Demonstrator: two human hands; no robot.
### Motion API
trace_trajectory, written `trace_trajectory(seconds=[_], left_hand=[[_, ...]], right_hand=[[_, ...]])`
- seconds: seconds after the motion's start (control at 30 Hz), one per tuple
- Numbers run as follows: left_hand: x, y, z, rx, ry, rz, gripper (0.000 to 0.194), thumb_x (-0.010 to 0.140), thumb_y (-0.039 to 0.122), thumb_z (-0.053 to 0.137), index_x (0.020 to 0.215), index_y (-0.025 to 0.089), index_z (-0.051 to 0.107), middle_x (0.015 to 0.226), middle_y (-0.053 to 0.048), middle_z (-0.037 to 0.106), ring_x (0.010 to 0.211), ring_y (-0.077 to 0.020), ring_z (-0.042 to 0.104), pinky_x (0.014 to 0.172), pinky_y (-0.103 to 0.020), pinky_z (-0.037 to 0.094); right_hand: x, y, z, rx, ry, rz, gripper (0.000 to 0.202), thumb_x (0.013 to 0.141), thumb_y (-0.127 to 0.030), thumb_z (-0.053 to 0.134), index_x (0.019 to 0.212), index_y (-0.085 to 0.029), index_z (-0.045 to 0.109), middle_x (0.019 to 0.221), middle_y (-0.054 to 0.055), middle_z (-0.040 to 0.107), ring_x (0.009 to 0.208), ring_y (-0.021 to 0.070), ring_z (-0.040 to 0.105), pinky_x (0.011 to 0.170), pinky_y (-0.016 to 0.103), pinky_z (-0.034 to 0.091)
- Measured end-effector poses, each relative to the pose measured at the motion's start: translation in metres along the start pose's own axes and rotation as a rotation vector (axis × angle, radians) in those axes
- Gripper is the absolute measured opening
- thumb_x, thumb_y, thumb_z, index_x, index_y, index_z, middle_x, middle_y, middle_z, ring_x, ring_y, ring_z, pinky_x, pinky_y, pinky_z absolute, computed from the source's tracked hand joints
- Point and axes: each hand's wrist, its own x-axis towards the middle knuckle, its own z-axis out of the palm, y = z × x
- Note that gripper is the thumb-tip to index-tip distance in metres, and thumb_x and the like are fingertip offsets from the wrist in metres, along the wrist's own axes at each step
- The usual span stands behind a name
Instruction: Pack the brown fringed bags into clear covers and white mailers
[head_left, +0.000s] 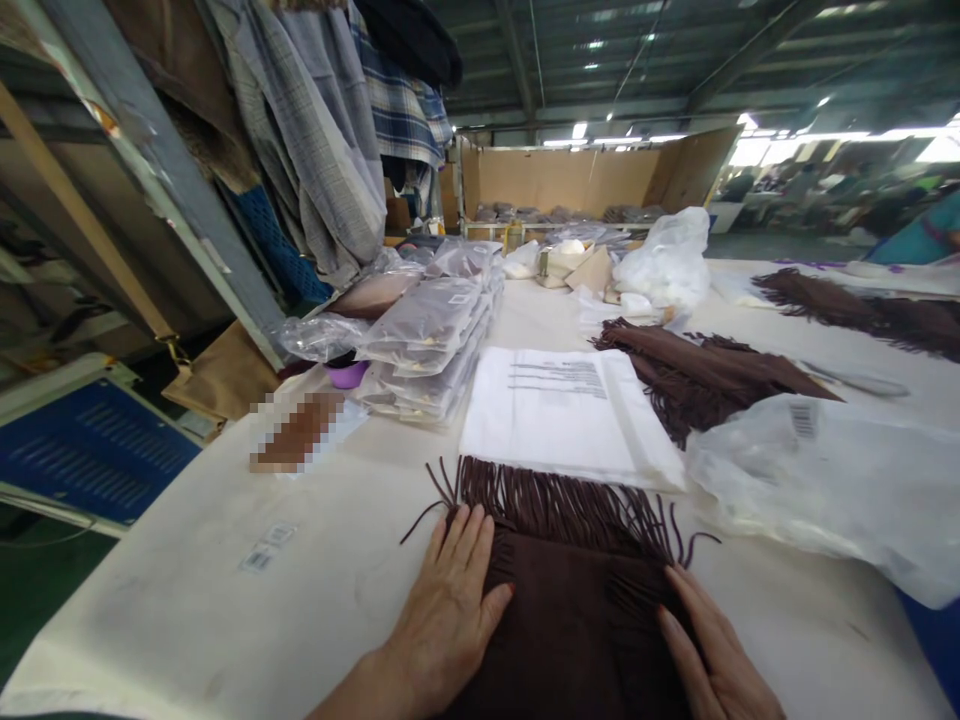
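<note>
A dark brown fringed cloth (570, 620) lies flat at the front of the table, its fringe pointing away from me. My left hand (454, 600) rests on its left edge, palm down with the fingers stretched out. At the right edge my right hand (709, 640) touches the cloth, fingers extended and thumb apart; its lower part is cut off by the frame. Just beyond the fringe is a white printed bag (562, 410), lying flat.
Left of the white bag stand stacked clear-bagged packets (431, 340). More brown fringed cloth (712, 375) and a translucent plastic bag (832, 480) lie on the right. Clothes (307, 120) hang at upper left by a metal post (187, 200). A barcode label (268, 547) is on the table (172, 620).
</note>
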Motion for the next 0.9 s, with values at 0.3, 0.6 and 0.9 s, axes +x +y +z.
trace_trajectory(seconds=[0.3,0.6,0.9], left_hand=[[-0.005,-0.032,-0.041,-0.267,0.374,-0.232,0.040,0.076,0.046,0.060,0.106,0.021,0.063,0.113,-0.009,0.064,0.111,-0.0294,0.056,0.104,-0.044,0.038],[0.037,-0.032,-0.070,-1.102,-0.253,-0.787,0.046,0.060,0.038,0.080,0.089,0.005,0.067,0.088,-0.016,0.071,0.079,-0.0247,0.068,0.071,-0.031,0.053],[0.086,-0.031,-0.049,-1.547,-0.627,-0.830,0.034,0.078,0.030,0.065,0.097,0.002,0.066,0.096,-0.016,0.071,0.102,-0.0280,0.063,0.102,-0.037,0.039]], right_hand=[[0.032,-0.006,-0.052,0.515,-0.035,0.644,0.069,0.066,-0.065,0.057,0.114,-0.014,0.054,0.110,0.016,0.066,0.104,0.0306,0.061,0.095,0.044,0.047],[0.076,-0.023,-0.058,0.739,-0.516,0.725,0.045,0.067,-0.060,0.066,0.068,-0.015,0.060,0.065,0.002,0.066,0.064,0.0162,0.063,0.063,0.026,0.050],[0.110,-0.004,-0.038,1.342,-0.946,0.869,0.031,0.082,-0.038,0.057,0.091,-0.011,0.069,0.087,0.009,0.072,0.094,0.0183,0.065,0.098,0.031,0.039]])
